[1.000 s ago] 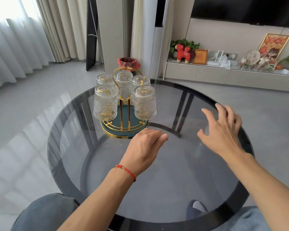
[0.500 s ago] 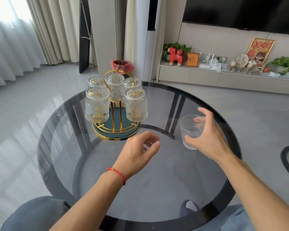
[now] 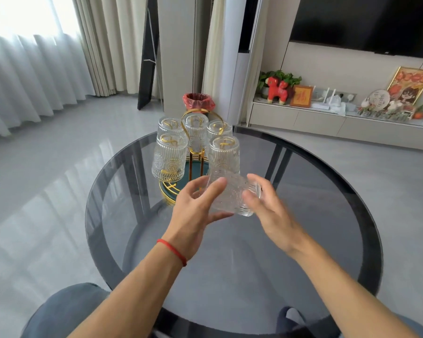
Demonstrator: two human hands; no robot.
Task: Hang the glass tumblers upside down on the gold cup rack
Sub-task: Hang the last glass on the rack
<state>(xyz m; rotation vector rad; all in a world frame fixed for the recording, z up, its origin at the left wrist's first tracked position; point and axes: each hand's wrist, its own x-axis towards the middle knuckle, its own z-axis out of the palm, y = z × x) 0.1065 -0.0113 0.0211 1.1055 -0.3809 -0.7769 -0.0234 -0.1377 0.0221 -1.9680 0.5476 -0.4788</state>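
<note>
The gold cup rack (image 3: 197, 157) with a teal base stands at the far side of the round glass table (image 3: 327, 215). Several ribbed glass tumblers (image 3: 168, 159) hang upside down on its prongs. One more ribbed tumbler (image 3: 232, 196) lies tilted on its side in the air just in front of the rack, between both hands. My left hand (image 3: 195, 213) grips its left end with thumb and fingers around it. My right hand (image 3: 266, 206) holds its right end, fingers curled over the thick base.
A bin with a red liner (image 3: 198, 101) stands on the floor behind the table. A low cabinet (image 3: 327, 123) with ornaments runs along the right wall. Curtains hang at the left. My knees show at the bottom edge.
My right hand picked up the tumbler from the table's right side and carried it left to the rack's front. My left hand rose and took hold of its other end.
</note>
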